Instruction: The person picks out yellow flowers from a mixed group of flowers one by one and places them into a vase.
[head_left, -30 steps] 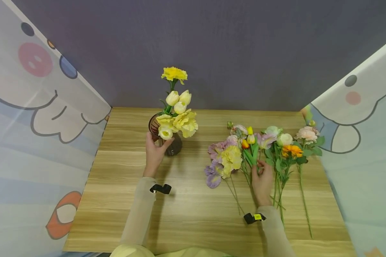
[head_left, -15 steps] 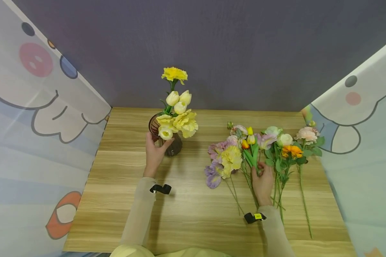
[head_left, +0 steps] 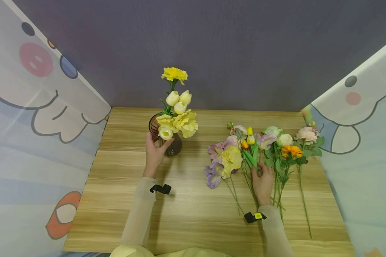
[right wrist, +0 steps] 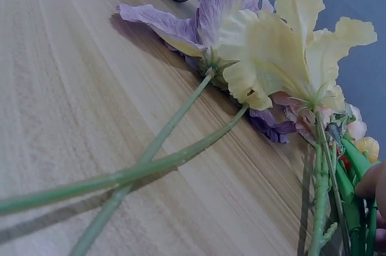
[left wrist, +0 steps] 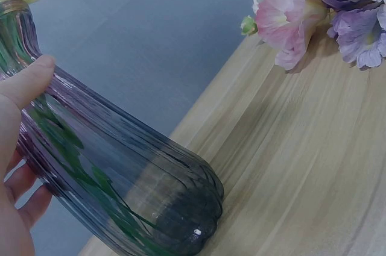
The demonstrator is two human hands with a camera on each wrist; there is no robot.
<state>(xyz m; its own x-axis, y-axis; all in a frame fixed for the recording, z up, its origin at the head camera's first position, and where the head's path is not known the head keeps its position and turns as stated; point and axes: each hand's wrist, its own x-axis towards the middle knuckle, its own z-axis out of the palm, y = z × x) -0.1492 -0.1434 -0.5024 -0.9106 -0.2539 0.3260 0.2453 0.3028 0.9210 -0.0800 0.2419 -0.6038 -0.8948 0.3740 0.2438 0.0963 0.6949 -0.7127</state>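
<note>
My left hand point(head_left: 154, 157) grips the neck of a ribbed, smoky glass vase point(left wrist: 132, 153), thumb on the near side and fingers curled round the other. Out of its mouth rise a yellow carnation point(head_left: 174, 74), white tulips point(head_left: 180, 107) and pale yellow ruffled blooms point(head_left: 186, 123). Green stems show through the glass in the left wrist view. Over on the right, my right hand point(head_left: 262, 184) pinches the green leaves and stems of a bunch of yellow and orange tulips point(head_left: 251, 139). Only its fingertips point(right wrist: 377, 187) appear at the edge of the right wrist view.
Purple irises point(head_left: 213, 174) and a yellow ruffled flower point(head_left: 231, 160) lie left of the right hand, their stems crossing. To its right lie an orange flower point(head_left: 292, 151), a white rose point(head_left: 284, 139) and a pink peony point(head_left: 307, 135). A dark wall point(head_left: 206, 53) borders the wooden table point(head_left: 186, 221).
The right hand's fingers have shifted slightly on the tulip stems, a little toward me. The left hand and the vase have stayed in place.
</note>
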